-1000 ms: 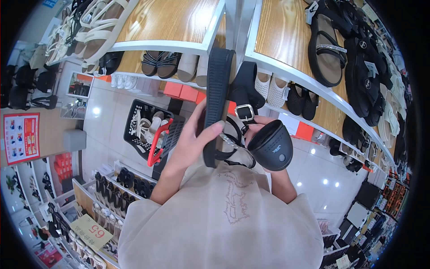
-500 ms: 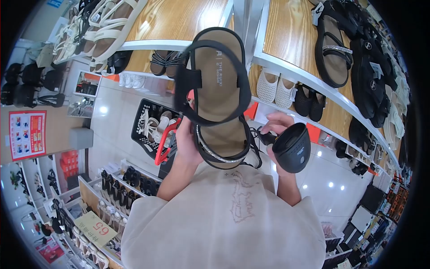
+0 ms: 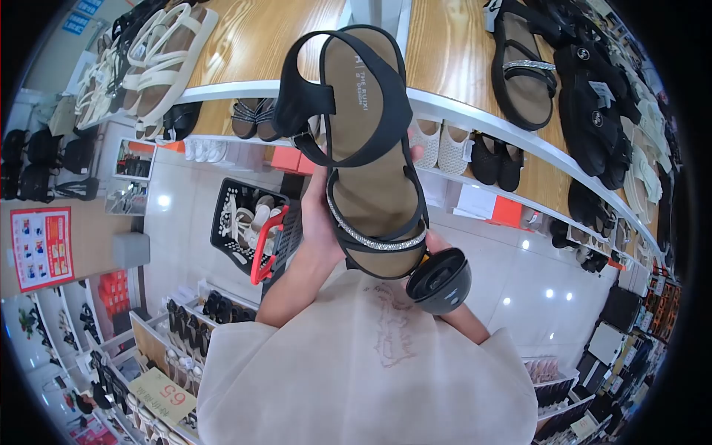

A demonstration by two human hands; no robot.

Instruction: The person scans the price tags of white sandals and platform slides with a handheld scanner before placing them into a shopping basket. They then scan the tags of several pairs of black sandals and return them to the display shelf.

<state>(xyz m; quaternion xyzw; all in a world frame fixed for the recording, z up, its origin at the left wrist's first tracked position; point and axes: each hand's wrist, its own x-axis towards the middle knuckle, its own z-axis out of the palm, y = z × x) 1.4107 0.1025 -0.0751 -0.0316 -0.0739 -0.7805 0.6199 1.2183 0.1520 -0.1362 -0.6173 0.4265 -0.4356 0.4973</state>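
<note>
In the middle of the head view I hold up a black sandal [image 3: 371, 196], its brown insole facing me and a glittery strap across the toe end. My left hand [image 3: 320, 219] grips it along the left edge, with fingers out of sight behind the sole. A fingertip shows past the sandal's right side. My right hand [image 3: 439, 243] is mostly hidden behind a black handheld scanner [image 3: 439, 282] that it holds close to the sandal's toe. The scanner's oval front tilts up toward the sandal.
A black basket [image 3: 222, 233] with a red handle [image 3: 268, 245] sits left of my left forearm, white sandals inside. Wooden shelves [image 3: 256, 48] with white metal edges curve ahead, bearing cream sandals [image 3: 174, 63] and black sandals [image 3: 528, 70]. A yellow price sign [image 3: 163, 397] stands at lower left.
The sandal has shifted slightly toward the right at its toe end, and its strap has swung left. My right hand has brought the scanner left and down, close to the sandal's toe.
</note>
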